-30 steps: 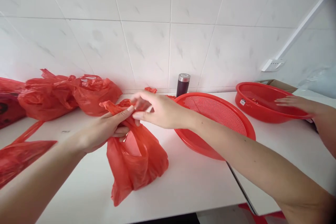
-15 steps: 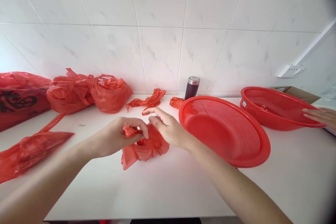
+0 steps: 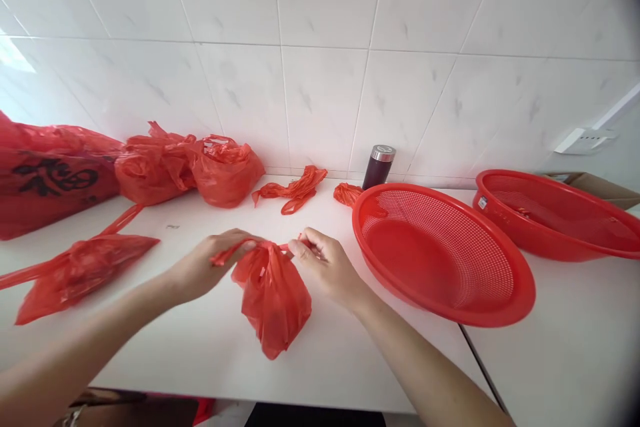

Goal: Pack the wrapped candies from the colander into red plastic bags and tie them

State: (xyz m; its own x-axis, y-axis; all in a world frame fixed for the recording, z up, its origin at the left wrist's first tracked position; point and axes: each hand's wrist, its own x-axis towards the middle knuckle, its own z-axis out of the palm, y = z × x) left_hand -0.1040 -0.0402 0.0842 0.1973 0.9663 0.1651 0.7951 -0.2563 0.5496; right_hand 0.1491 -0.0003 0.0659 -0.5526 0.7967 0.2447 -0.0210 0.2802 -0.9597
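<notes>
Fingers (image 3: 299,250), both hnds (image 3: 207,265) (image 3: 329,268), on red bag (image 3: 277,303) ends

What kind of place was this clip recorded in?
Probably a plain indoor workroom, perhaps a kitchen area, though nothing settles which. A white table stands against a tiled wall, with red baskets and red bags on it.

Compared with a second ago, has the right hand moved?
Yes: the right hand has moved down the view, away from the dark bottle, which hasn't shifted along the tiled wall.
</notes>
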